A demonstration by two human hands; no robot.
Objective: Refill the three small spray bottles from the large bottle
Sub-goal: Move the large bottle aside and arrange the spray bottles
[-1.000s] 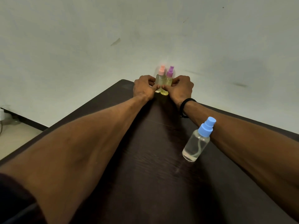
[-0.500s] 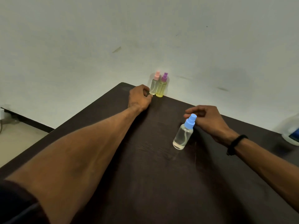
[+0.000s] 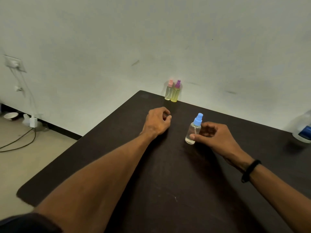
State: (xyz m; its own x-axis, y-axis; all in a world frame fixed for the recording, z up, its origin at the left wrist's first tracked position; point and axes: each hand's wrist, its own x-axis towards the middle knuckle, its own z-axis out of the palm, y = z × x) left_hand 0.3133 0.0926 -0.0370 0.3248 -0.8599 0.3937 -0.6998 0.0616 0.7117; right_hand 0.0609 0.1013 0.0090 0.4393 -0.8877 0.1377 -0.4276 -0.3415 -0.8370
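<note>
A small clear spray bottle with a blue cap (image 3: 193, 130) stands mid-table, nearly empty. My right hand (image 3: 217, 138) grips its lower body, thumb in front and fingers curled behind. My left hand (image 3: 157, 121) rests on the dark table (image 3: 151, 190) to the left of it, fingers loosely curled, holding nothing. Two small bottles with yellowish liquid stand side by side at the far table edge against the wall: a pink-capped bottle (image 3: 168, 90) and a purple-capped bottle (image 3: 175, 92). The large clear bottle with a blue label (image 3: 303, 130) is cut off at the right edge.
A white wall (image 3: 151, 39) runs right behind the table's far edge. To the left, the floor (image 3: 15, 162) holds a black cable, a white charger and a bowl; a wall socket sits above them.
My right hand moved from beside the blue cap down onto the blue-capped bottle's body and took hold. My left hand drew back from the two far bottles toward me.
</note>
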